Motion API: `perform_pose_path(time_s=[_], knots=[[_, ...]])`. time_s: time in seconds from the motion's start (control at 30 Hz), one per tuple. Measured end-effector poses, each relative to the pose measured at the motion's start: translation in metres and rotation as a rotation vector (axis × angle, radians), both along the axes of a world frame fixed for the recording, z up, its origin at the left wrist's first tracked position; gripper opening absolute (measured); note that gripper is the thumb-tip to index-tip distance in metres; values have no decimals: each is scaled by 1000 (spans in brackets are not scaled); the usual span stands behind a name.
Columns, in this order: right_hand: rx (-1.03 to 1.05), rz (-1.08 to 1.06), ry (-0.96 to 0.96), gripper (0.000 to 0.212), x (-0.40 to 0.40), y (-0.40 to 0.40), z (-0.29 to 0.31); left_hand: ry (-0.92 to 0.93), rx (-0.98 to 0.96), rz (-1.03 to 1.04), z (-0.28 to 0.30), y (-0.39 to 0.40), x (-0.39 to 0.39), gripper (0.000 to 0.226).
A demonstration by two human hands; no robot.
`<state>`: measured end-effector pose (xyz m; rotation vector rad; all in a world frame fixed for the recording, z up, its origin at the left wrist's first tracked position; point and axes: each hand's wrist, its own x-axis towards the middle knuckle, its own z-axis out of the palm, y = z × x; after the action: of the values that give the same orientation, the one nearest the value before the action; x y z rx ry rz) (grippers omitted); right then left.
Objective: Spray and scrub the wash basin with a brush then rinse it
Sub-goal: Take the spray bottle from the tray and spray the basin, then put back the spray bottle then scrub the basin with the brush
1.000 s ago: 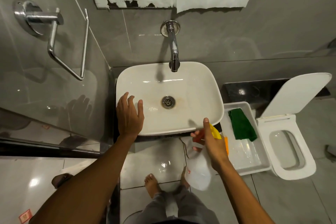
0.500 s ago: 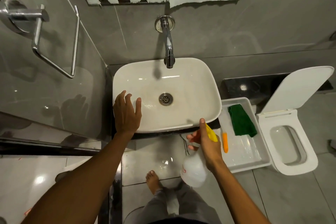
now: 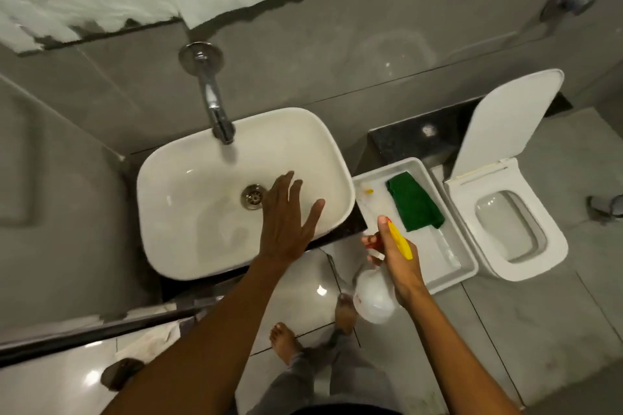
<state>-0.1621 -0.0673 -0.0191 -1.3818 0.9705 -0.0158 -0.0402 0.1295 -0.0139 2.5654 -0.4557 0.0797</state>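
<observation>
A white rectangular wash basin [image 3: 188, 178] sits on a dark counter, with a round metal drain [image 3: 252, 197] at its centre and a chrome wall tap [image 3: 215, 108] reaching over its back edge. My left hand [image 3: 286, 219] hovers flat over the basin's front right part, fingers spread, holding nothing. My right hand [image 3: 397, 256] grips a translucent white spray bottle [image 3: 372, 296] with a yellow and red trigger head, held just right of the basin's front corner, above the floor. A brush is not clearly visible.
A white plastic tray [image 3: 448, 266] beside the basin holds a green cloth [image 3: 414, 202] and a small yellow item [image 3: 369, 191]. A white toilet [image 3: 505, 222] with its lid up stands to the right. My bare feet [image 3: 285, 340] are on the tiled floor below.
My left hand has moved from the basin's front left rim across to its front right part. The view has swung to the right. My right hand still holds the spray bottle.
</observation>
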Motion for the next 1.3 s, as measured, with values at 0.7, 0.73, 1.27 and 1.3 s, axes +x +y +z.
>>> perform_pose_path(time_s=[0.7, 0.73, 1.27, 1.3], knots=[[-81, -305, -100, 70, -11, -176, -132, -19, 341, -332, -28, -115, 24, 72], [-90, -328, -111, 65, -11, -177, -137, -18, 345, -331, -28, -116, 24, 71], [-211, -312, -223, 44, -44, -162, -203, 35, 300, -294, -27, -119, 22, 65], [-215, -342, -195, 53, -50, -159, -204, 37, 296, -294, -28, -118, 22, 65]])
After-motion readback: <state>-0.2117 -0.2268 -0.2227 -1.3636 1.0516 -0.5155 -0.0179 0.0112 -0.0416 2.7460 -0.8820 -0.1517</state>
